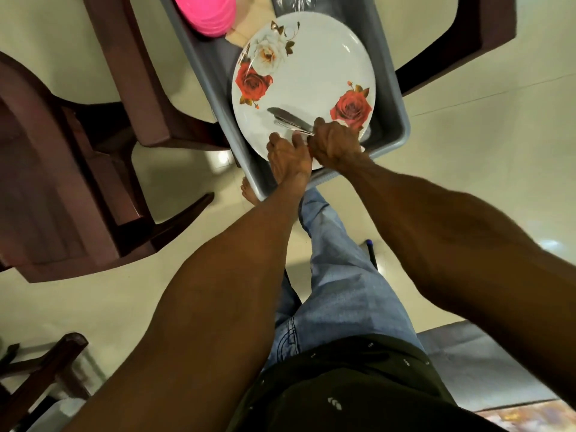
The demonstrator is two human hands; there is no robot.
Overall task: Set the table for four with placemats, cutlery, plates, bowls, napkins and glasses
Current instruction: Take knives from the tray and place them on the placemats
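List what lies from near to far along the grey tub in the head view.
Left hand and right hand at the near rim, cutlery, flowered plate, pink bowls at the far end of the grey tub.

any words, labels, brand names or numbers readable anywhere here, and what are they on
None can be read.
The plate carries only rose pictures, no lettering.
The grey tub and the pink bowls show no label.
The cutlery in the right hand shows no readable stamp; it is too small to tell.
The dark shirt has small white marks, a pattern, not letters.
The left hand covers nothing written that shows.
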